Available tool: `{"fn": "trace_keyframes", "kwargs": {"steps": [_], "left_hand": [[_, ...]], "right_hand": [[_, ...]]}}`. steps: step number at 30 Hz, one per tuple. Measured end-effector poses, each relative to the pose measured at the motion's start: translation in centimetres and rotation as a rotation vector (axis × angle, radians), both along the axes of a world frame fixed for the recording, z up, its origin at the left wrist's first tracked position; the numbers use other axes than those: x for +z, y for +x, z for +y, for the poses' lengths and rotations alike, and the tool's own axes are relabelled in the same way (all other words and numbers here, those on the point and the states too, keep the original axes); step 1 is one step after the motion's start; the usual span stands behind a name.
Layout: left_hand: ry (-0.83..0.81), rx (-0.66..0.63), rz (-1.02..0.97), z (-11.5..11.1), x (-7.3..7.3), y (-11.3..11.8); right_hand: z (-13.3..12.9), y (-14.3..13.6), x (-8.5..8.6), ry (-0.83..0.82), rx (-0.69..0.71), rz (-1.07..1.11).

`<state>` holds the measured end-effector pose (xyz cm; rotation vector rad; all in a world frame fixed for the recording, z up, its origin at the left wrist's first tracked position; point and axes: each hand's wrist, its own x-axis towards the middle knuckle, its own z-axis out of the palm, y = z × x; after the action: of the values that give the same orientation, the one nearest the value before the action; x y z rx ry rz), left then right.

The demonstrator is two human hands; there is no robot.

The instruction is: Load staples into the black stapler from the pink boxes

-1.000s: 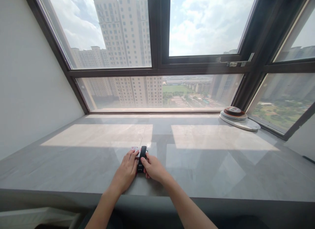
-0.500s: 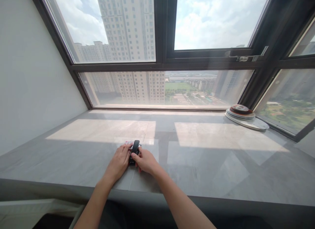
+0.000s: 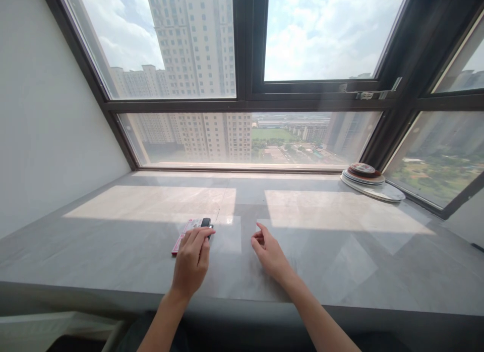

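Observation:
My left hand (image 3: 192, 253) reaches over a black stapler (image 3: 206, 222) on the stone ledge, with its fingers bent across it. Much of the stapler is hidden under the hand; its dark far end shows beyond the fingers. Beside it, partly under the same hand, lies a flat red-and-white packet (image 3: 176, 247); I cannot tell whether it is a box or a booklet. My right hand (image 3: 269, 253) is apart from these, over the ledge to the right. Its index finger and thumb stand apart, the other fingers curl in, and nothing shows in it.
A stack of plates or round dishes (image 3: 372, 188) stands at the far right corner of the ledge (image 3: 321, 271). Dark-framed windows (image 3: 242, 106) rise behind it, and a white wall (image 3: 68, 115) is at the left. The ledge's front edge runs below my wrists.
My right hand has let go of the stapler and moved away to the right. My left hand has shifted over the stapler, and more of the red-and-white packet shows.

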<state>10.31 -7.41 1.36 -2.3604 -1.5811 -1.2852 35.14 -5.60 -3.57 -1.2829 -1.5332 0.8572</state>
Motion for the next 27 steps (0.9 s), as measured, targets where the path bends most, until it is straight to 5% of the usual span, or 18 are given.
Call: {"fn": "trace_keyframes", "kwargs": {"steps": [3, 7, 13, 27], "left_hand": [[-0.152, -0.197, 0.183, -0.4, -0.7, 5.1], [-0.263, -0.168, 0.373, 0.6, -3.3, 8.8], [-0.315, -0.13, 0.442, 1.5, -4.6, 8.6], [-0.337, -0.13, 0.43, 1.7, -4.3, 8.8]], "right_hand": [[-2.0, 4.7, -0.1, 0.105, -0.112, -0.279], [-3.9, 5.8, -0.1, 0.081, -0.151, -0.702], [-4.2, 3.7, 0.4, -0.031, -0.162, -0.952], [-4.1, 3.9, 1.1, -0.078, -0.151, -0.957]]}}
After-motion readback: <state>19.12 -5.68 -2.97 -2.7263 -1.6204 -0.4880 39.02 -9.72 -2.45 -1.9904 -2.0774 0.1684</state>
